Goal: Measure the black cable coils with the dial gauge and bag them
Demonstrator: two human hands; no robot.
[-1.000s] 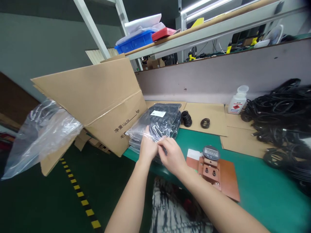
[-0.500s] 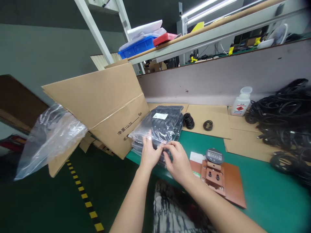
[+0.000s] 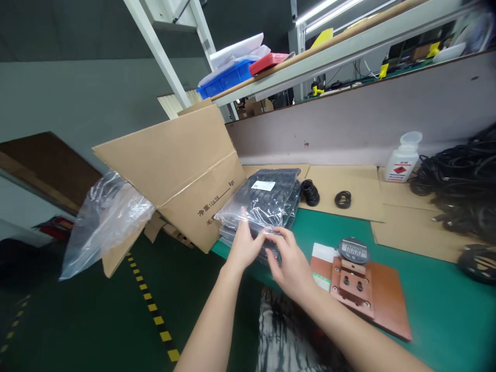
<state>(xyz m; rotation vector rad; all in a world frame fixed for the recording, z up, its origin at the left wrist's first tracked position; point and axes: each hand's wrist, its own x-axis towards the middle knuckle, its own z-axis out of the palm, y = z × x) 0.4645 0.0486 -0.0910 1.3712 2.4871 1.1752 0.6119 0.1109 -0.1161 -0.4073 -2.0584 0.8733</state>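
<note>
A clear plastic bag point(image 3: 267, 199) with black contents and a white label lies on top of other filled bags point(image 3: 228, 235) at the left end of the green table. At its near edge, my left hand point(image 3: 246, 245) has its thumb closed on the film, with a finger stretched over the bag. Close beside it, my right hand point(image 3: 289, 258) pinches the same edge between thumb and fingers. The two hands almost meet at the thumbs. Just what lies between the fingertips is partly hidden.
An open cardboard box point(image 3: 194, 191) with a hanging plastic liner point(image 3: 108, 222) stands left. Right are a digital gauge on a copper-coloured fixture point(image 3: 354, 279), black cable coils point(image 3: 310, 192), a white bottle point(image 3: 402, 160) and a cable heap point(image 3: 453, 175). A shelf point(image 3: 329, 54) runs above.
My view has turned slightly left, so the scene sits farther right in the picture. Both hands stay at the bag's near edge, with only small finger movement.
</note>
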